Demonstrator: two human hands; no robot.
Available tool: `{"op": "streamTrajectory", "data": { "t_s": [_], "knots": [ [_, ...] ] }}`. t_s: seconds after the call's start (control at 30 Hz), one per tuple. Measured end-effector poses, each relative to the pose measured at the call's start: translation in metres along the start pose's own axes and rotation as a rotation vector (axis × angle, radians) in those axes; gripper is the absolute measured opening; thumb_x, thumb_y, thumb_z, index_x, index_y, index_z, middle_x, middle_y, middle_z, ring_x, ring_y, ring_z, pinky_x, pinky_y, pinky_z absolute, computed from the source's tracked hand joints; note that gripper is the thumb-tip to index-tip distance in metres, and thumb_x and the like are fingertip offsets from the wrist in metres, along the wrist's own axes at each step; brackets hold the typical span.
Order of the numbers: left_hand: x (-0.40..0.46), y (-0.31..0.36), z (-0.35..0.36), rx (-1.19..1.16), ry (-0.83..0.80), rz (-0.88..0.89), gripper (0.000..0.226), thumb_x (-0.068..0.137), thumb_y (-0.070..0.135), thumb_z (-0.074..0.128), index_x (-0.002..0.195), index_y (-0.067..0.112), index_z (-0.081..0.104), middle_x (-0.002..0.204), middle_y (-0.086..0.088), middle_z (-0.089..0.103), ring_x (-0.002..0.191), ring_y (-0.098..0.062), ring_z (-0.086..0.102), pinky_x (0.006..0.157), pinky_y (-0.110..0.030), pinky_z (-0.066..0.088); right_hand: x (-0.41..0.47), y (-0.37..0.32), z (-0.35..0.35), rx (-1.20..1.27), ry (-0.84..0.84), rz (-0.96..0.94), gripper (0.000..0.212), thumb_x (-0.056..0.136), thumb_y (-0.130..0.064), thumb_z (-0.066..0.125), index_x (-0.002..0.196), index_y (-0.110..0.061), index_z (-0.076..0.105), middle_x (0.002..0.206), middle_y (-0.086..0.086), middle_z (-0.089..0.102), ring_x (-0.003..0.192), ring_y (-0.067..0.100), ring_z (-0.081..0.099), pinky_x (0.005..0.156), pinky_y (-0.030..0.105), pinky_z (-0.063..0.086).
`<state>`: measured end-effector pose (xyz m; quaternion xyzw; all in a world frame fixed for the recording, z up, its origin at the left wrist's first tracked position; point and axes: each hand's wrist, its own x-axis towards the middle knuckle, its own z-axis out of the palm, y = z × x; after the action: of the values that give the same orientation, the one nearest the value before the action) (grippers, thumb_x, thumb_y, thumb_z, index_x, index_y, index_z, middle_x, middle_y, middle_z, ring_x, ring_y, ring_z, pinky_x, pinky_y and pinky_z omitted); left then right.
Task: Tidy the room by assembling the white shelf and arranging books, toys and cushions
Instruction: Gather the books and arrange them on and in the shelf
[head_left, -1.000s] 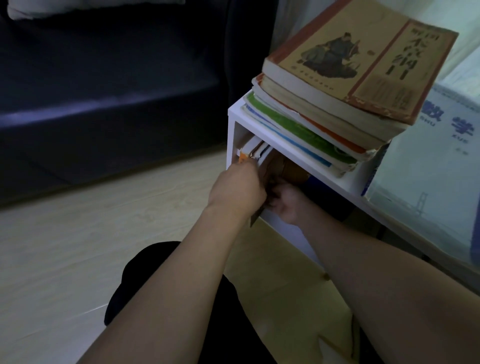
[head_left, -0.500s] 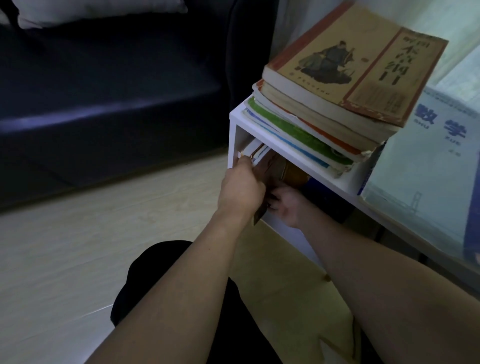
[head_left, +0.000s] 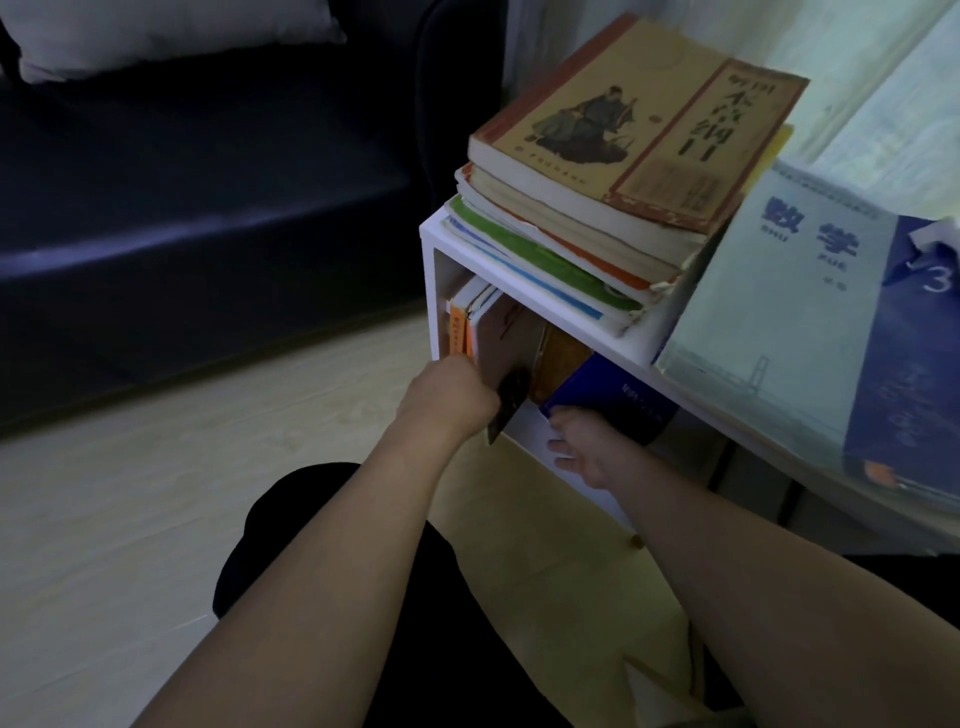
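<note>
A white shelf (head_left: 435, 228) stands on the floor beside a dark sofa. Several books stand upright in its left compartment, orange spines (head_left: 458, 327) at the far left. My left hand (head_left: 449, 400) grips the lower edge of a brown book (head_left: 511, 353) that leans among them. My right hand (head_left: 589, 447) holds the lower corner of a dark blue book (head_left: 613, 395) lying tilted inside the shelf. A stack of books (head_left: 639, 130) lies flat on the shelf top, a tan one uppermost.
A pale blue maths book (head_left: 810, 291) leans on the shelf top at the right. The dark sofa (head_left: 197, 197) with a white cushion (head_left: 166, 31) fills the back left. Pale wood floor (head_left: 156, 467) spreads left. My dark-clothed knee (head_left: 311, 530) is between my arms.
The dark blue book has come into view, slid out under my right hand. My left hand has shifted slightly lower on the brown book. The camera view has drifted a little.
</note>
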<state>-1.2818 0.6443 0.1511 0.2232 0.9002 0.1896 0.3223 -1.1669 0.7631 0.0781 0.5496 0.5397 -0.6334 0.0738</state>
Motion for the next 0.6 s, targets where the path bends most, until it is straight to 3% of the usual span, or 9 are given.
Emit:
{"op": "streamTrajectory", "data": {
  "t_s": [0.1,0.23,0.27,0.33,0.37,0.43,0.5,0.6],
  "knots": [
    [-0.022,0.007,-0.009,0.049,-0.012,0.06,0.021,0.085,0.017,0.049,0.097,0.01,0.064,0.092,-0.011,0.066,0.076,-0.026,0.067,0.066,-0.035,0.058,-0.031,-0.001,-0.01,-0.085,-0.001,-0.029,0.042,0.097,-0.009,0.044,0.139,-0.006,0.043,0.144,0.019,0.043,0.132,0.036,0.042,0.107,0.047,0.038],
    [-0.068,0.041,-0.026,0.041,0.209,0.299,0.017,0.091,0.019,0.047,0.082,0.015,0.061,0.079,-0.006,0.065,0.068,-0.02,0.063,0.061,-0.035,0.055,-0.091,-0.004,-0.032,-0.043,0.005,-0.063,0.041,0.101,-0.009,0.041,0.141,-0.011,0.042,0.141,0.017,0.046,0.125,0.033,0.049,0.105,0.042,0.042],
    [-0.082,0.055,-0.029,0.014,0.264,0.362,0.017,0.094,0.023,0.048,0.083,0.017,0.06,0.076,-0.002,0.063,0.067,-0.016,0.061,0.058,-0.034,0.053,-0.107,-0.003,-0.039,0.03,0.002,-0.085,0.039,0.1,-0.008,0.042,0.139,-0.01,0.043,0.139,0.02,0.047,0.12,0.035,0.053,0.098,0.037,0.047],
    [-0.103,0.083,-0.03,-0.049,0.348,0.472,0.018,0.096,0.034,0.05,0.088,0.021,0.06,0.073,0.006,0.06,0.067,-0.01,0.06,0.059,-0.034,0.053,-0.132,-0.001,-0.051,0.189,0.012,-0.118,0.037,0.097,-0.003,0.049,0.134,-0.005,0.048,0.132,0.025,0.052,0.093,0.031,0.061,0.065,0.018,0.053],
    [-0.109,0.095,-0.029,-0.051,0.363,0.517,0.019,0.096,0.039,0.051,0.09,0.023,0.059,0.075,0.008,0.06,0.07,-0.009,0.06,0.061,-0.034,0.054,-0.141,0.0,-0.056,0.26,0.017,-0.131,0.038,0.095,0.0,0.051,0.133,-0.001,0.049,0.126,0.026,0.056,0.077,0.025,0.059,0.051,0.014,0.048],
    [-0.114,0.12,-0.022,0.086,0.372,0.597,0.026,0.094,0.047,0.05,0.094,0.023,0.058,0.081,0.009,0.06,0.075,-0.012,0.058,0.066,-0.035,0.053,-0.158,-0.001,-0.066,0.359,-0.006,-0.152,0.039,0.093,0.007,0.049,0.132,0.008,0.047,0.1,0.024,0.059,0.056,0.015,0.055,0.04,0.013,0.041],
    [-0.115,0.14,-0.011,0.301,0.403,0.624,0.035,0.093,0.051,0.051,0.096,0.017,0.055,0.085,0.005,0.056,0.076,-0.016,0.053,0.062,-0.032,0.046,-0.172,-0.002,-0.077,0.315,-0.054,-0.187,0.038,0.093,0.008,0.047,0.131,0.011,0.046,0.085,0.015,0.056,0.047,0.008,0.056,0.046,0.015,0.043],
    [-0.12,0.159,0.0,0.472,0.375,0.553,0.04,0.088,0.052,0.06,0.097,0.014,0.057,0.088,-0.004,0.055,0.079,-0.022,0.051,0.061,-0.031,0.036,-0.199,-0.007,-0.105,0.077,-0.117,-0.194,0.025,0.096,-0.006,0.049,0.119,0.001,0.057,0.097,0.014,0.066,0.072,0.015,0.063,0.074,0.029,0.052]
  ]
}}
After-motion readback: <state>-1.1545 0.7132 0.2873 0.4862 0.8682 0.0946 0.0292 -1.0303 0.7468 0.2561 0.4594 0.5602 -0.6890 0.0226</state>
